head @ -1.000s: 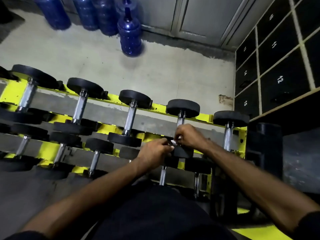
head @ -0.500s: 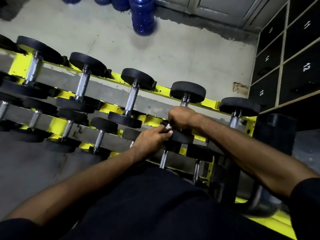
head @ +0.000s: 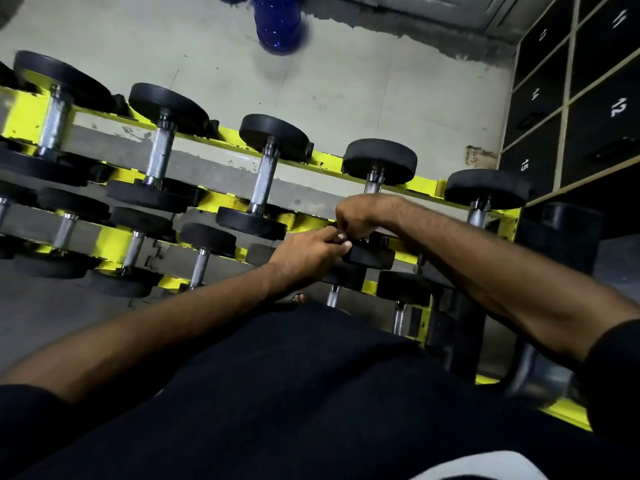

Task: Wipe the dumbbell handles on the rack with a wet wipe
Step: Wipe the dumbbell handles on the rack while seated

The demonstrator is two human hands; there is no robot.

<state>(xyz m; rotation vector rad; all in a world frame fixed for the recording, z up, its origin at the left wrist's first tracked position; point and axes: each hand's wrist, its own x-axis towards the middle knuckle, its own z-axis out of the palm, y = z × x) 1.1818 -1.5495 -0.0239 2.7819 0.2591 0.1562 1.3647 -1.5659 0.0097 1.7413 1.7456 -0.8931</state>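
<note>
While the right hand (head: 363,216) is curled round the chrome dumbbell handle (head: 374,178) second from the yellow steel rack's (head: 429,186) right end, white wet wipe (head: 343,236) peeking out, left hand (head: 304,254) fingers bunched alongside (gripping what, can't tell), I'd guess most handles are left tbh.

Black locker doors (head: 588,140) along the right edge of the view, one white painted numeral per door.
Left column, top to bottom: top numeral (head: 543,34) too blurred to read; "14" (head: 535,95); "15" (head: 524,164).
Column to its right: "11" (head: 620,17) at the top edge; "12" (head: 618,107) on the door below.
All numerals appear slanted.
</note>
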